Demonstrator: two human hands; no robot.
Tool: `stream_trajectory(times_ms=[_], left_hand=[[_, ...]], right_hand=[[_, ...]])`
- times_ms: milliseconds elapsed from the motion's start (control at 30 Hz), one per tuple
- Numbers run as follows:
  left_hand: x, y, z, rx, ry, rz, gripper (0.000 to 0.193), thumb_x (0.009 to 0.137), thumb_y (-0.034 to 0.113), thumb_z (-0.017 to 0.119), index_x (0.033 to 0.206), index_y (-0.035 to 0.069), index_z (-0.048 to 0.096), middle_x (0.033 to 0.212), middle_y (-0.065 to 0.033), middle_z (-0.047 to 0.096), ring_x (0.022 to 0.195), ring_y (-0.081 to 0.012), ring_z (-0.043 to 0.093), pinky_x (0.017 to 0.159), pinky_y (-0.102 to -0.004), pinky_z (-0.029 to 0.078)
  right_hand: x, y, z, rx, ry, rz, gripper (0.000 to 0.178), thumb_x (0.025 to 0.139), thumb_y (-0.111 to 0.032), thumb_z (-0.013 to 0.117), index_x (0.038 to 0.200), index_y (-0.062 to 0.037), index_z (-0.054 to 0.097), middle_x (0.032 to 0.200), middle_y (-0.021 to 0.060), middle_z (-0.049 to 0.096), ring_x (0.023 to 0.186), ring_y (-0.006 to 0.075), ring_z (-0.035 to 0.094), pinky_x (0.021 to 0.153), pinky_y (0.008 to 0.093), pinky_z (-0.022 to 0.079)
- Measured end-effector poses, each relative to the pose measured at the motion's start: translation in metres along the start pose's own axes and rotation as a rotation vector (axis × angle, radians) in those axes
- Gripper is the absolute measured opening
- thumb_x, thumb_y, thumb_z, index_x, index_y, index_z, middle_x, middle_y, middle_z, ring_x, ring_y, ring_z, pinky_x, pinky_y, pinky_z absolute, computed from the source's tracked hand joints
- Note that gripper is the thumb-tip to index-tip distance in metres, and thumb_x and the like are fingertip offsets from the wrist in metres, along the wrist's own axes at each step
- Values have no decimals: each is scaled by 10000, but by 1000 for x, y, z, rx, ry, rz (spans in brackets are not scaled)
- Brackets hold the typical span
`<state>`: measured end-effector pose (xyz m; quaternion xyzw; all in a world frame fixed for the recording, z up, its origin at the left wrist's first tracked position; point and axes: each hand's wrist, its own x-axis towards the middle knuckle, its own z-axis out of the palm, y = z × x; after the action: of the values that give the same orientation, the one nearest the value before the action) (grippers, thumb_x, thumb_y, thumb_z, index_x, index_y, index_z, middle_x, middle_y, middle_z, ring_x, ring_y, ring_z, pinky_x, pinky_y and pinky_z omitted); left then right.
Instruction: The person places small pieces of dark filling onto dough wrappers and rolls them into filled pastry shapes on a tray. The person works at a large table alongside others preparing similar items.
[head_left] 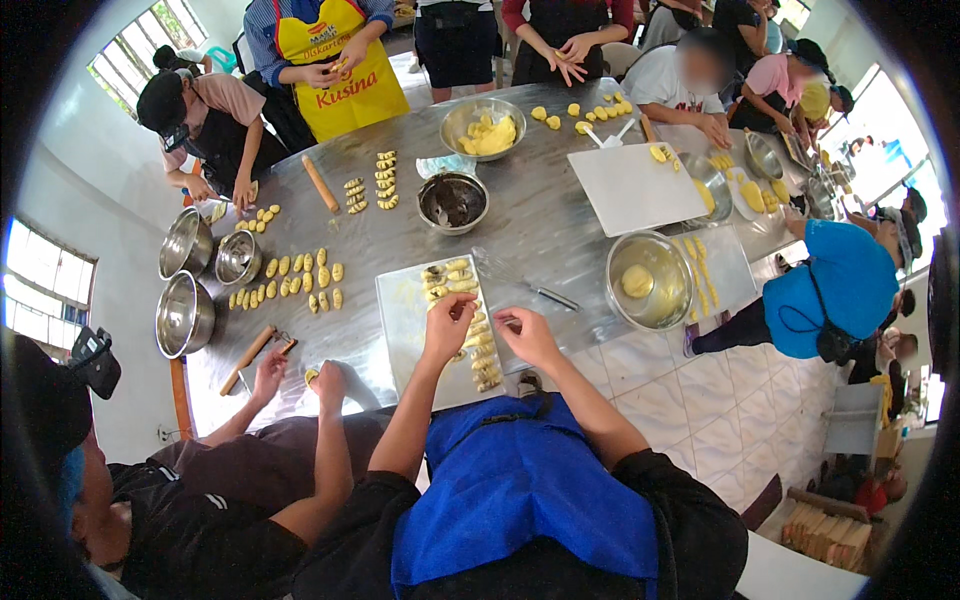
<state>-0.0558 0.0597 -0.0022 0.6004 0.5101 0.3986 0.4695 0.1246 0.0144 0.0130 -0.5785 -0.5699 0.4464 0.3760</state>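
Note:
My left hand (452,325) hovers over a white board (408,330), its fingers curled in toward the thumb. Just to its right is my right hand (527,336), thumb and fingers drawn together in a pinch at the board's right edge. Anything small inside either hand is hidden from me. Along the board's right half runs a column of small yellow shaped dough pieces (484,362); those at the far end show dark filling (435,275). My left hand covers part of the column. A whisk (552,297) lies on the steel table beyond my right hand.
A bowl of dark filling (452,202) stands ahead, and a bowl with a dough ball (650,280) to the right. Rows of dough pieces (290,278), steel bowls (184,314) and a rolling pin (320,183) lie left. A co-worker's hands (325,385) work close at my left.

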Motion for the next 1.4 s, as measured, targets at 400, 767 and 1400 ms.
stream_trajectory(times_ms=[400,767,1400], left_hand=[[-9,0,-2,3,30,9,159,887,85,618,1006,1,681,807,-64,694,704,-87,614,651,-242,490],[-19,-12,-4,-63,16,-29,162,905,103,611,985,-29,661,722,-49,661,640,-100,605,611,-244,484],[4,-3,33,13,-79,-21,285,925,236,624,810,-21,663,546,-14,535,487,-64,471,458,-255,361]], right_hand=[[-7,4,6,3,49,-57,207,850,-123,646,994,23,669,881,154,705,772,215,696,707,303,543],[-13,15,12,-13,114,-71,195,847,-119,647,993,6,678,837,148,706,730,209,690,674,302,540],[-29,10,-20,21,308,-24,176,873,-148,650,866,24,683,709,120,684,604,146,647,571,276,494]])
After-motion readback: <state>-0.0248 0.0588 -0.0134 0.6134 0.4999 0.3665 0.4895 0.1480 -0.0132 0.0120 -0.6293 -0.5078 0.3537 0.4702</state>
